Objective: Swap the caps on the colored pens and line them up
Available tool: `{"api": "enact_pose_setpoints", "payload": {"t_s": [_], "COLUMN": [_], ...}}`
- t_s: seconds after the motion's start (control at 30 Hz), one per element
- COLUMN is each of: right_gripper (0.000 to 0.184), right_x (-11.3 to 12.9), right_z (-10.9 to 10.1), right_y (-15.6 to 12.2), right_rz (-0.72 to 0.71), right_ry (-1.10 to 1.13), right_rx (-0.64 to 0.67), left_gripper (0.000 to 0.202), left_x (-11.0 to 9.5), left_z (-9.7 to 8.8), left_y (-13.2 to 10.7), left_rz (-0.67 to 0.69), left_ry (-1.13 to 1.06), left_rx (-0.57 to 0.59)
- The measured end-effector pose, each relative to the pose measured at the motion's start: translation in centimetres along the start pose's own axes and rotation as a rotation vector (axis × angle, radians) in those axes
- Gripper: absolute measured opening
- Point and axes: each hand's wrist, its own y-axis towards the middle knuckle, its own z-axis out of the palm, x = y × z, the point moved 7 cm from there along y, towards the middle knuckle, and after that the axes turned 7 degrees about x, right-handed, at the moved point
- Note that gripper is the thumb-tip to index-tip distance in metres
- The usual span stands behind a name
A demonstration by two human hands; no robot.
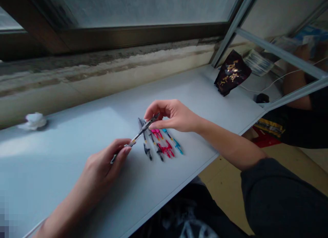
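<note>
On the white surface [77, 135], your left hand [102, 166] and right hand [171, 115] both pinch one slim pen [138, 135], just above six black, pink, red and blue pen pieces [166, 149].

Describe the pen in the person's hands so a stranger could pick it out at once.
On the white desk under the window, black, red and blue pens lie fanned out. Above them, a slim dark pen is gripped near one end by the right hand and near the other by the left hand, the only pen held.
</note>
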Motion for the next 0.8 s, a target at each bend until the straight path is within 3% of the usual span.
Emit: {"api": "enact_pose_setpoints", "payload": {"t_s": [0.13, 0.27, 0.8], "right_gripper": [0.033, 0.024, 0.029], "right_x": [-0.7, -0.7, 0.2], "right_z": [-0.2, -0.2, -1.7], "right_y": [0.2, 0.2, -0.6], "right_rz": [0.002, -0.030, 0.023], "right_ry": [0.173, 0.262, 0.158], "right_rx": [-0.022, -0.071, -0.327], "left_gripper": [0.032, 0.029, 0.034], "left_x": [-0.9, -1.3, -1.0], "left_z": [-0.1, 0.0, 0.9], "left_y": [0.3, 0.4, 0.5], "left_rz": [0.063, 0.093, -0.002], "left_ry": [-0.036, -0.047, -0.088], "left_rx": [0.010, 0.014, 0.130]}}
